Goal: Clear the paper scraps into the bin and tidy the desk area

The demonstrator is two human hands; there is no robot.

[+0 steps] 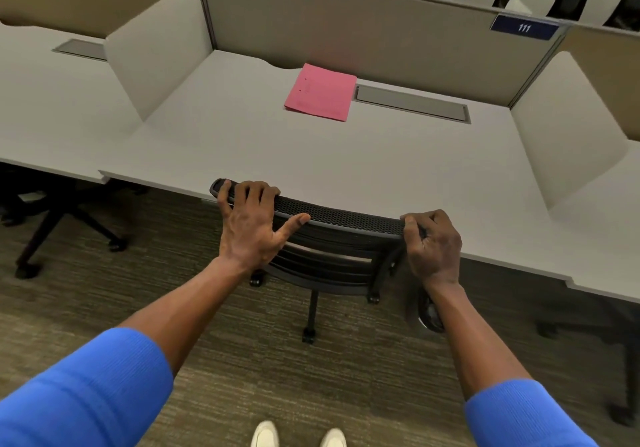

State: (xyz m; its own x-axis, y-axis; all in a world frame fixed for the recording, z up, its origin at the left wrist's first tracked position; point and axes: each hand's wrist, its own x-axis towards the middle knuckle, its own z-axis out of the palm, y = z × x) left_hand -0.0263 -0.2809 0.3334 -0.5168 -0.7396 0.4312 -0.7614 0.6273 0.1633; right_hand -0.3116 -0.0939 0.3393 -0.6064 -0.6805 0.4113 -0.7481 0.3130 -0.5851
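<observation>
A black mesh-backed office chair [341, 218] stands against the front edge of the white desk [346, 159], its seat tucked under. My left hand [251, 227] grips the left end of the backrest's top rim, fingers curled over it and thumb spread along it. My right hand [433, 244] is closed around the right end of the same rim. A pink folder [320, 93] lies flat at the back middle of the desk. No paper scraps or bin are in view.
White side dividers [157, 55] [568, 128] and a grey back panel [363, 27] enclose the desk. A grey cable hatch [412, 103] lies right of the folder. Another chair's base [69, 225] stands under the left desk. Carpet and my shoes [298, 434] are below.
</observation>
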